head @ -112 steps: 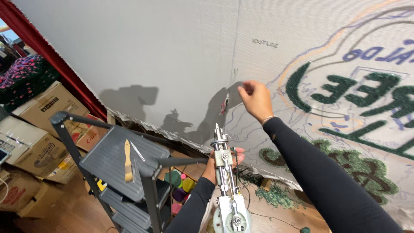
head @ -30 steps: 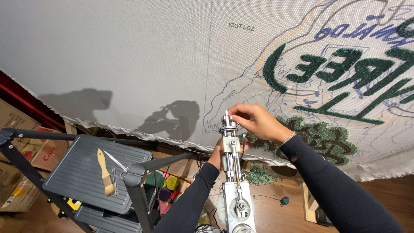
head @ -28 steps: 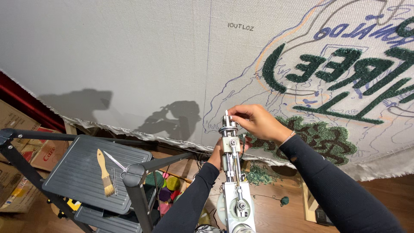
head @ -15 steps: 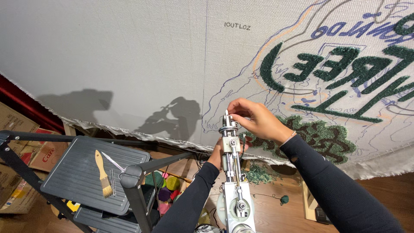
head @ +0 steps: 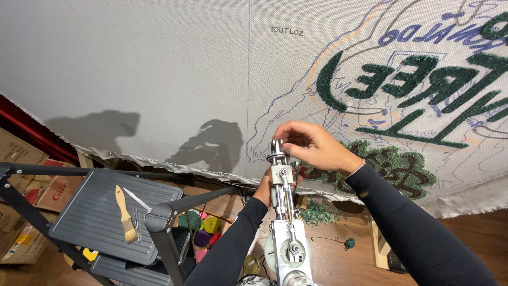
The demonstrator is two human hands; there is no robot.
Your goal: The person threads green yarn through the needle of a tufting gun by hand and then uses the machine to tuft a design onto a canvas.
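Tufting gun (head: 284,212) stands upright at centre, near bottom edge, needle end pointing up at the stretched cloth (head: 159,69). Right hand (head: 312,148) sits at the gun's top; its fingers (head: 288,139) are curled in and pinched at the needle tip, touching it. Whether they grip a yarn strand, cannot tell, too small. Left hand (head: 264,188) is mostly hidden behind the gun body, wrapped on the shaft about midway, closed on it; only part of the palm and wrist show. Both arms in black sleeves; thin bracelet on the right wrist.

Cloth fills the far side, pale grey, with blue and orange drawn outlines. Dark green tufted letters (head: 423,85) at far right, a patchy green-brown tufted area (head: 391,164) just right of the right hand. Shadows of hands and gun fall on the cloth left of the gun.

Near left: grey step stool (head: 95,222) with a brush (head: 125,214) and a thin metal tool (head: 138,200) lying on its top. Cardboard boxes (head: 21,175) at far left. Yarn balls (head: 203,230), pink, green, purple, on the floor under the stool. Green yarn scraps (head: 317,212) on the wood floor right of the gun.
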